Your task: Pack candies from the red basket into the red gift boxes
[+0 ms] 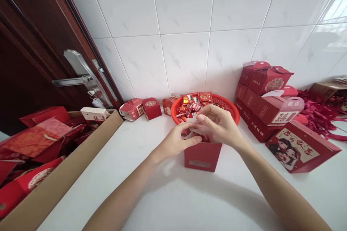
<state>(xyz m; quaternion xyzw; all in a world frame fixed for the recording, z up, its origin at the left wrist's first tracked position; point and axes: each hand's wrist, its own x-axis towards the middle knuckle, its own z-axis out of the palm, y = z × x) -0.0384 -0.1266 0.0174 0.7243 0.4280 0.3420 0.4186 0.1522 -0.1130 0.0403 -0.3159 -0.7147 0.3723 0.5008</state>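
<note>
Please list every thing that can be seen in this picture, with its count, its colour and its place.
small box: one, red, upright on the white surface at centre, both hands at its open top
basket: one, red, round, behind the small box, by the wall
sweets: many, mostly red wrappers, in the basket
closed boxes: several, red, stacked at right by the wall
flat box: one, red with a printed couple, lying at right
ribbons: a heap, dark red, far right
small boxes by the wall: about three, red and white, left of the basket
cardboard carton: one, brown, at left, holding red boxes
door: one, dark brown, silver handle, at left
left hand: on the box top
right hand: on the box top
</note>
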